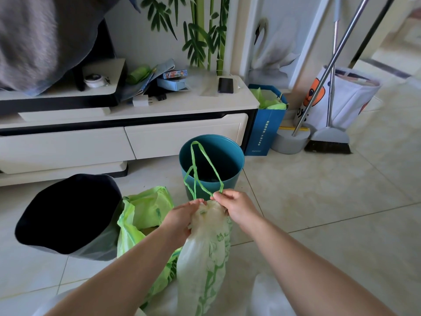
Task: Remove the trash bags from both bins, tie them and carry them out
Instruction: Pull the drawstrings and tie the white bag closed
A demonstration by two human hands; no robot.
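A translucent white trash bag (202,254) with a green print stands on the floor between my arms, its neck gathered. My left hand (182,221) grips the bunched neck. My right hand (235,207) pinches the green drawstring (205,169), whose loops stand up in front of the teal bin (230,156). That bin holds no bag. A green trash bag (145,213) lies open on the floor to the left. Beside it a dark bin (68,213) lies tipped toward me, and it too shows no bag inside.
A low white TV cabinet (127,133) runs along the wall behind the bins, with a phone (225,85) and boxes on top. At its right end stand a blue paper bag (266,128), a broom (328,142) with a dustpan, and a white bucket-like bag (341,99).
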